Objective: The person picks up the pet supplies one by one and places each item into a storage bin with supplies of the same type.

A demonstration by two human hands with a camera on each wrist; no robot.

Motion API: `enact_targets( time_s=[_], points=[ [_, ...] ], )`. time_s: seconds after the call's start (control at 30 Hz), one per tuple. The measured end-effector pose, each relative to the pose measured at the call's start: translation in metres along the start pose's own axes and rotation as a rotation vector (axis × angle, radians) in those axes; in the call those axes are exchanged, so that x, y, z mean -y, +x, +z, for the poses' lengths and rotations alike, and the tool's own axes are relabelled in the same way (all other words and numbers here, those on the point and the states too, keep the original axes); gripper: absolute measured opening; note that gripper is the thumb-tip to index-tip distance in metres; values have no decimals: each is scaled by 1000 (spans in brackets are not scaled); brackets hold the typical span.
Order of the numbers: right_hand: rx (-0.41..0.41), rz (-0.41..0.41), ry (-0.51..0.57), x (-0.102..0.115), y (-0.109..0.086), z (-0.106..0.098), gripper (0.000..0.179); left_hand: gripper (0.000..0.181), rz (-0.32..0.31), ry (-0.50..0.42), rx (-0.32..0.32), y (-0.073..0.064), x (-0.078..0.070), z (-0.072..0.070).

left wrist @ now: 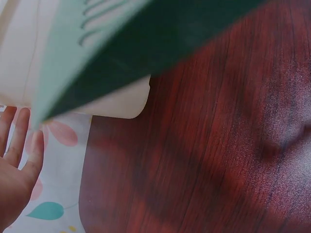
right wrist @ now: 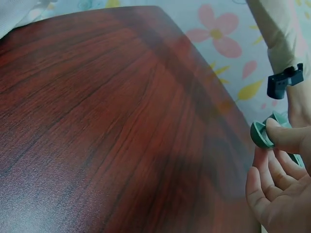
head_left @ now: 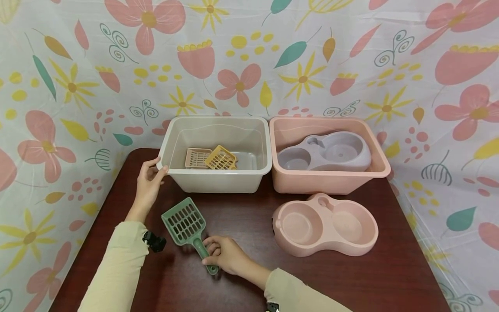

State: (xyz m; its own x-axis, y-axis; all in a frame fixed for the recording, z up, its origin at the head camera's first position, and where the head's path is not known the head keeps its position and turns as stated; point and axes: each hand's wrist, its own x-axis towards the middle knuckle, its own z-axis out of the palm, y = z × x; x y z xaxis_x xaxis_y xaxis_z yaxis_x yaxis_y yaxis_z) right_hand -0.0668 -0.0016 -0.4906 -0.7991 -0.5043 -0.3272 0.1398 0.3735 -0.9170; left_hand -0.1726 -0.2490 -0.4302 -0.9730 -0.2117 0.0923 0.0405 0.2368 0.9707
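Fingers of the right hand [head_left: 230,255] are gripping the green scoop [head_left: 193,238] low on its handle over the table [head_left: 249,234], probably risking its head tipping into the grey tub [head_left: 216,182], whose rim the left hand's [head_left: 147,184] extended fingers are touching.

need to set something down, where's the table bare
Bare table shows between the green scoop and pink double bowl, and in front of that bowl, beside the right sleeve. Crowded: the pink tub, mostly filled by the grey bowl, and around the scoop, held by the right hand.
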Motion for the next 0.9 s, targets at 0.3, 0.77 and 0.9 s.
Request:
enact_targets(
  time_s=[0.3, 0.77, 0.9],
  points=[
    [-12, -12, 21, 9, -10, -9, 39, 48, -2, 1, -14, 1, -1, 0],
    [-44, -68, 25, 22, -23, -20, 37, 47, -1, 16, -11, 0, -1, 0],
    [-45, -87, 38, 24, -27, -25, 37, 48, -7, -3, -14, 6, 13, -1]
  ],
)
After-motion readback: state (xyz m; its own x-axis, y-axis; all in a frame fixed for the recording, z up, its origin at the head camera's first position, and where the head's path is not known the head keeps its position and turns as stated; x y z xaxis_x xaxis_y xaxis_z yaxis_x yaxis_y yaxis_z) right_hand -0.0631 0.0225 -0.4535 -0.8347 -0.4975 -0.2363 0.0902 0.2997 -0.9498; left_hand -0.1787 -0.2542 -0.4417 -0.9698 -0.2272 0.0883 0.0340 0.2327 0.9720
